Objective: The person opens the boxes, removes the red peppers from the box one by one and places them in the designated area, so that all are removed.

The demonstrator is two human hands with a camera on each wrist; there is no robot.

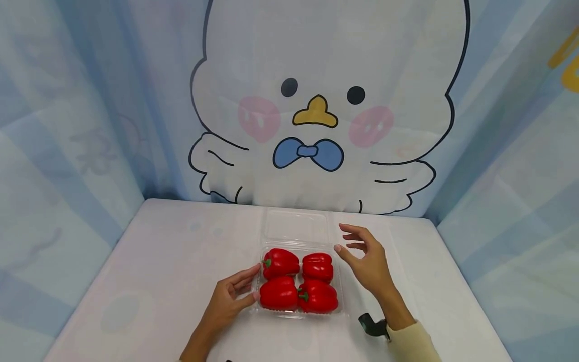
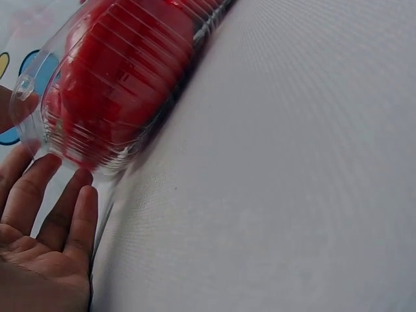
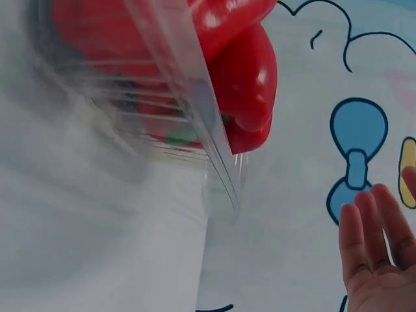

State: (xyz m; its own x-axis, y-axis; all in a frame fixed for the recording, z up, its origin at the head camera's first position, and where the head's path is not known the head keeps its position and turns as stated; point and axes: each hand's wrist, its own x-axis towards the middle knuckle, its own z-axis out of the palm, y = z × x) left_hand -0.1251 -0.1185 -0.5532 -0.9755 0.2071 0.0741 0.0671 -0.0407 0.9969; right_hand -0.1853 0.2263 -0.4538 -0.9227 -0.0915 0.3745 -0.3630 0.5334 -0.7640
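We see L hand (image 1: 228, 296) w/ thumb + fingertips spread, touching clear box (image 1: 291, 315) at its L edge. R hand (image 1: 372, 264) wide, thumb + fingers apart, just off box's far R side. Box sits approx. mid-table (image 1: 135, 281), holding 4 red peppers (image 1: 278, 294), 2x2; lid (image 1: 296, 226) flipped back. Dark obj. (image 1: 373, 326) by R wrist, we can't ID. Cartoon bird backdrop (image 1: 316, 55) behind.
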